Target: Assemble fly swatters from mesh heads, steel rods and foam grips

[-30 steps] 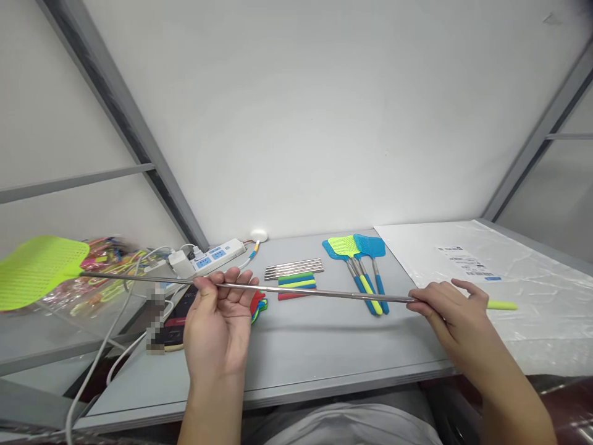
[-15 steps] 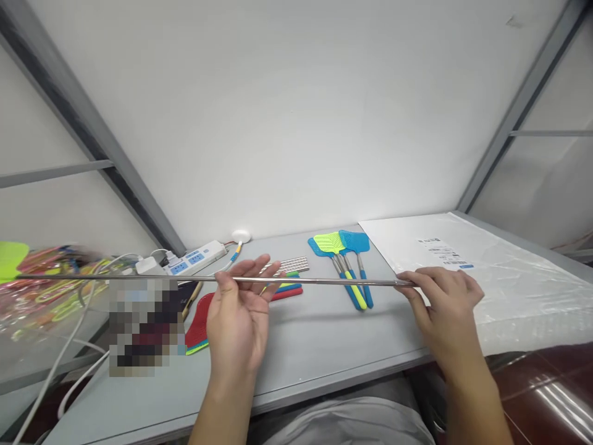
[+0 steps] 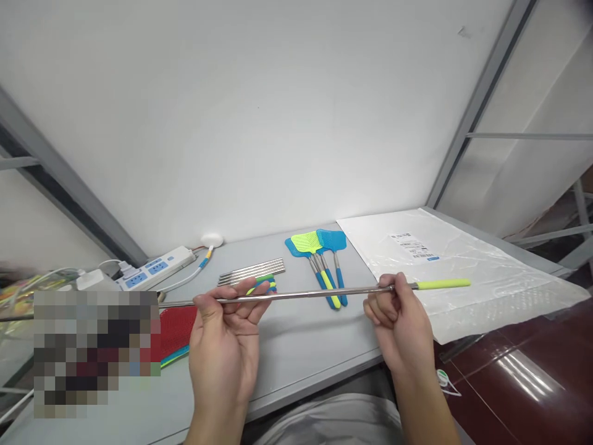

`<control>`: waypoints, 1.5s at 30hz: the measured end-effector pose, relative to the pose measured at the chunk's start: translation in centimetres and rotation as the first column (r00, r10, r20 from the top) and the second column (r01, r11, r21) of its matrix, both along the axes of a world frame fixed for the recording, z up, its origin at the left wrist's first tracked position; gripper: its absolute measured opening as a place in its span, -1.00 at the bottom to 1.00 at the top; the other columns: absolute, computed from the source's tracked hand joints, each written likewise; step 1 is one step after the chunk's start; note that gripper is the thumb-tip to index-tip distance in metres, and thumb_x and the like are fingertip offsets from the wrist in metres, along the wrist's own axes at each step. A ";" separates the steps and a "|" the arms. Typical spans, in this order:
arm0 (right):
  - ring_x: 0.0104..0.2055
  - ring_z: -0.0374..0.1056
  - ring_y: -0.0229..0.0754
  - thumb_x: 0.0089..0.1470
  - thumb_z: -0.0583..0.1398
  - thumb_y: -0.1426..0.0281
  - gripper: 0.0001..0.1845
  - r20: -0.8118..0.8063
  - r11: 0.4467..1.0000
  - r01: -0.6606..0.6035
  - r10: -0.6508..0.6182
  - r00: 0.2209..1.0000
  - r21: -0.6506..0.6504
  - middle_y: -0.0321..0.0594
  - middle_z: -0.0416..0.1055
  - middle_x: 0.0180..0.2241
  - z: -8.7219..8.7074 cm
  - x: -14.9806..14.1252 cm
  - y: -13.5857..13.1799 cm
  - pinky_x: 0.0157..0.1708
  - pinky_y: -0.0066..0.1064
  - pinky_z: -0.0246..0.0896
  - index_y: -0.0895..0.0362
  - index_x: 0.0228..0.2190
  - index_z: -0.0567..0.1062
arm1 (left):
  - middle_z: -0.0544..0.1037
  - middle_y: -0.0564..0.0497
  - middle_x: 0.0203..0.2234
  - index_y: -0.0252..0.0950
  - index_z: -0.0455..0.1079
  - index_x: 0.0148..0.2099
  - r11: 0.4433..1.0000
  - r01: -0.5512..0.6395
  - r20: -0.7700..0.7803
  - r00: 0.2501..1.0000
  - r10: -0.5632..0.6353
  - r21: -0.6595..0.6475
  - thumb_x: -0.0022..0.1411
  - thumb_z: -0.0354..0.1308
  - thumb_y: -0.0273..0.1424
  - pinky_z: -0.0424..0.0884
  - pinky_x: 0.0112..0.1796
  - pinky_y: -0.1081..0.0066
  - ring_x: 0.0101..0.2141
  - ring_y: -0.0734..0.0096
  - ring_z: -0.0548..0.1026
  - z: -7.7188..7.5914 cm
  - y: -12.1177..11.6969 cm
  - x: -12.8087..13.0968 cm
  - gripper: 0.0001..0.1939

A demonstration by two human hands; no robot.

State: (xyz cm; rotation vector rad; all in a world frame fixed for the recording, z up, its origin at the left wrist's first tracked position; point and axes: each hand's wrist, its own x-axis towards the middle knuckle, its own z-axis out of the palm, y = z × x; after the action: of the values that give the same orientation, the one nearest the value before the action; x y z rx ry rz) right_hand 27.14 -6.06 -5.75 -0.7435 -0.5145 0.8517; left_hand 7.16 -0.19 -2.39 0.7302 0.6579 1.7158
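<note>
A long telescopic fly swatter with a thin steel rod (image 3: 315, 294) lies stretched across both hands above the table. Its yellow-green handle (image 3: 443, 284) sticks out to the right; the head end is beyond the left side of view. My left hand (image 3: 225, 346), palm up, holds the rod between thumb and fingers. Close to the handle, my right hand (image 3: 401, 327) pinches the rod with its fingers curled. Behind the rod lie several blue and yellow-green fly swatters (image 3: 306, 242). Red, blue and green mesh swatter heads (image 3: 178, 330) are partly hidden behind my left hand.
Several steel rods (image 3: 252, 269) lie side by side toward the wall. A power strip (image 3: 160, 267) with plugs and a small white round device (image 3: 212, 239) sit at the left. A white plastic mailer (image 3: 370, 238) covers the right side of the table. A pixelated patch hides the left front.
The view has swung to the right. My right hand has turned from palm down to palm up, and the yellow-green handle now shows beyond it. My left hand still supports the rod.
</note>
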 end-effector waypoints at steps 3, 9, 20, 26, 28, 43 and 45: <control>-0.64 -0.26 -0.38 0.20 0.16 0.06 -0.62 0.023 0.999 0.051 -0.051 0.998 -0.003 -0.53 -0.15 -0.69 0.5 0.2 -0.2 -0.60 -0.47 -0.16 0.11 -0.44 0.41 | 0.64 -0.01 -0.35 -0.28 0.40 -0.37 0.998 -0.047 -0.001 0.999 0.047 -0.031 0.36 0.05 -0.11 0.58 -0.22 0.24 -0.27 0.26 0.63 -0.3 -0.5 -0.3 -0.62; -0.66 -0.23 -0.39 0.17 0.20 0.08 -0.63 0.036 0.990 0.142 -0.142 0.989 -0.007 -0.55 -0.11 -0.71 0.4 2.0 -0.8 -0.60 -0.47 -0.11 0.12 -0.45 0.38 | 0.64 -0.03 -0.35 -0.29 0.43 -0.35 1.000 -0.017 -0.030 0.999 0.017 -0.019 0.29 0.16 -0.13 0.59 -0.24 0.22 -0.30 0.23 0.64 0.2 -1.2 -0.8 -0.67; -0.65 -0.25 -0.36 0.22 0.17 0.17 -0.73 -0.207 0.963 0.269 -0.266 0.941 -0.017 -0.50 -0.06 -0.73 0.1 2.9 -0.4 -0.61 -0.52 -0.06 0.12 -0.35 0.46 | 0.65 -0.07 -0.20 -0.26 0.47 -0.29 0.999 -0.016 0.109 0.994 0.020 -0.041 0.21 0.25 -0.12 0.58 -0.24 0.28 -0.19 0.18 0.63 -0.9 -2.2 -2.1 -0.71; -0.61 0.04 -0.36 0.22 0.16 0.12 -0.68 0.043 0.995 -0.085 0.088 0.995 -0.057 -0.43 0.07 -0.67 -0.2 -2.6 -0.9 -0.56 -0.46 -0.01 0.11 -0.36 0.47 | 0.59 -0.23 -0.06 -0.31 0.50 -0.22 0.928 0.371 0.110 0.924 -0.365 -0.037 0.34 0.11 -0.15 0.51 -0.08 0.19 -0.05 0.11 0.58 -1.8 -4.7 2.8 -0.68; -0.61 0.07 -0.36 0.22 0.16 0.13 -0.68 0.079 0.998 -0.065 0.066 0.995 -0.014 -0.42 0.09 -0.66 -0.4 -2.6 -1.0 -0.56 -0.45 0.00 0.12 -0.39 0.46 | 0.61 -0.22 -0.08 -0.32 0.50 -0.22 0.945 0.325 0.123 0.939 -0.321 -0.020 0.37 0.07 -0.16 0.49 -0.04 0.19 -0.04 0.12 0.57 -1.8 -4.8 2.6 -0.67; -0.62 -0.21 -0.36 0.21 0.18 0.27 -0.72 -0.168 0.999 0.050 -0.046 0.985 0.019 -0.46 -0.08 -0.64 -0.1 -0.1 -1.2 -0.64 -0.53 -0.05 0.13 -0.49 0.34 | 0.67 -0.05 -0.25 -0.27 0.52 -0.27 0.985 -0.168 0.210 0.965 0.159 0.028 0.25 0.22 -0.16 0.59 -0.20 0.25 -0.26 0.24 0.64 -1.3 -3.6 -4.6 -0.74; -0.62 -0.19 -0.36 0.21 0.18 0.29 -0.73 -0.191 1.000 0.009 -0.008 0.982 0.006 -0.46 -0.08 -0.64 -0.7 -1.4 -0.8 -0.63 -0.53 -0.05 0.13 -0.49 0.33 | 0.66 -0.05 -0.27 -0.28 0.53 -0.25 0.981 -0.195 0.228 0.954 0.194 -0.016 0.31 0.15 -0.21 0.59 -0.24 0.28 -0.31 0.29 0.64 -1.9 -3.4 -5.0 -0.75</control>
State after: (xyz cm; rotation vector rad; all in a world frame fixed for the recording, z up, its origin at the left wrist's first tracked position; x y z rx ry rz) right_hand 25.76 -6.89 -6.43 -0.6494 -0.3426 0.9030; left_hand 2.16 -3.58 -4.33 0.4738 0.5785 1.9490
